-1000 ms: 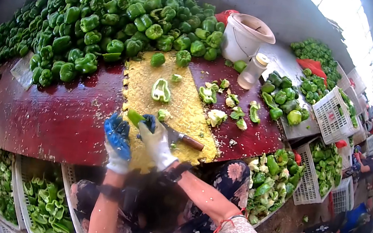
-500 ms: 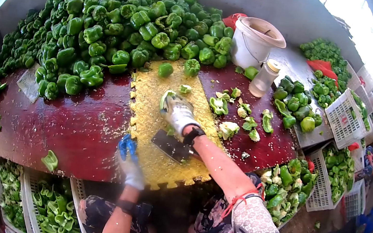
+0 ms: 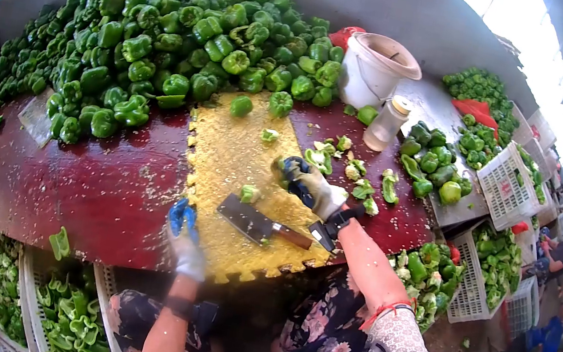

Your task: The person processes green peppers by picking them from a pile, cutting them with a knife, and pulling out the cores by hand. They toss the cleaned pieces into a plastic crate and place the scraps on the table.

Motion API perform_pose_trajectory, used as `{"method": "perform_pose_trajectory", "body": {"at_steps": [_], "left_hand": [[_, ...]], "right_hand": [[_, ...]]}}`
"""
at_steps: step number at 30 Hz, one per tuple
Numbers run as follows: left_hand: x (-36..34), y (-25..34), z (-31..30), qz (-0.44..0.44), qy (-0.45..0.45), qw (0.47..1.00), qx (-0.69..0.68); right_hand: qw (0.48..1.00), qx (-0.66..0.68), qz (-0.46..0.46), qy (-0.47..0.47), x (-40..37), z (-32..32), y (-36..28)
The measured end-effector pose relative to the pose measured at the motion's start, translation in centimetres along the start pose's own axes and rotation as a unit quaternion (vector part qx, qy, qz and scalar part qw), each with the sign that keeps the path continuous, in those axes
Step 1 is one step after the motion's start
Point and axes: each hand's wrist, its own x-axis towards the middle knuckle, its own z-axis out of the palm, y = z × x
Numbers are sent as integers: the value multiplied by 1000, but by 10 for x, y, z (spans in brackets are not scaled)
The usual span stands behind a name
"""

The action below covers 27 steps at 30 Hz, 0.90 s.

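My right hand [image 3: 311, 186], in a white glove with dark blue fingers, is over the right part of the yellow mat [image 3: 239, 143]. Its fingers are curled; whatever they hold is blurred and hidden. My left hand [image 3: 186, 238], in a white glove with blue fingertips, is over the mat's front left edge, fingers stretched out and holding nothing. Between the hands a cleaver [image 3: 245, 219] with a dark blade and wooden handle lies on the mat. A small green pepper core [image 3: 249, 194] sits just beyond the blade. Cut pepper pieces [image 3: 319, 158] lie beyond my right hand.
A large heap of green bell peppers [image 3: 163, 39] covers the back of the red table [image 3: 96, 183]. A white bucket [image 3: 367, 75] and a clear jar [image 3: 383, 127] stand back right. Crates of cut peppers [image 3: 71, 316] are below the front edge; another white crate [image 3: 513, 179] is at right.
My right hand has moved right and toward me, off the mat's middle, uncovering the cleaver and the pepper core. My left hand stays by the mat's left edge. The view has shifted slightly.
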Motion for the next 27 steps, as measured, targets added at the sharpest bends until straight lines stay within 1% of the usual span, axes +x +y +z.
{"method": "perform_pose_trajectory", "body": {"at_steps": [1, 3, 4, 6, 7, 8, 9, 10, 11, 12, 13, 14, 15, 16, 17, 18, 20, 21, 22, 24, 25, 26, 27], "left_hand": [[1, -3, -1, -1, 6, 999, -36], [8, -12, -11, -17, 3, 993, -114], [9, -8, -2, -3, 21, 999, -44], [3, 3, 8, 3, 44, 999, -16], [0, 8, 9, 6, 32, 999, -26], [1, 9, 8, 5, 27, 1000, -7], [0, 10, 10, 24, 26, 999, 32], [-1, 13, 16, 42, 25, 996, 70], [-6, 21, 25, 69, -11, 990, 126], [-12, 32, 35, 97, -47, 977, 182], [-16, 42, 49, 162, -91, 931, 313], [-28, 49, 58, 206, -99, 865, 446], [-32, 63, 75, 231, -160, 826, 488], [-31, 75, 90, 256, -220, 780, 526], [-26, 76, 93, 219, -280, 752, 555], [-21, 67, 95, 174, -319, 765, 532], [-9, 54, 105, 154, -348, 702, 602], [0, 46, 110, 110, -351, 658, 657], [9, 41, 120, 113, -352, 652, 662], [30, 33, 149, 209, -331, 616, 683], [46, 32, 161, 204, -339, 633, 666], [63, 24, 172, 181, -356, 676, 619], [78, 14, 182, 195, -356, 670, 622]], "right_hand": [[998, -7, 31, 60, -47, 32, -48], [996, 89, 15, -19, -77, 5, -63], [999, 43, -2, 1, -87, -3, -69], [992, 98, 4, 80, -106, -17, -81], [991, 93, 34, 91, -127, -6, -107], [988, 116, 55, 90, -137, -36, -111], [983, 138, 75, 91, -147, -64, -115], [995, 88, 48, 2, -161, -61, -134], [989, -112, 94, 27, -165, -92, -141], [952, -264, 148, 44, -165, -113, -150], [890, -404, 206, 45, -165, -127, -162], [824, -496, 272, 37, -165, -140, -169], [739, -619, 261, 44, -165, -130, -180], [636, -726, 257, 54, -165, -118, -191], [628, -740, 198, 139, -153, -125, -179], [612, -747, 137, 223, -140, -132, -168], [686, -695, 53, 210, -112, -102, -169], [702, -677, 55, 216, -89, -96, -161], [718, -657, 58, 222, -67, -91, -154], [711, -673, 87, 181, -26, -92, -149], [693, -693, 108, 165, -7, -96, -144], [674, -712, 127, 151, 12, -102, -139], [668, -718, 145, 132, 28, -108, -132]]}}
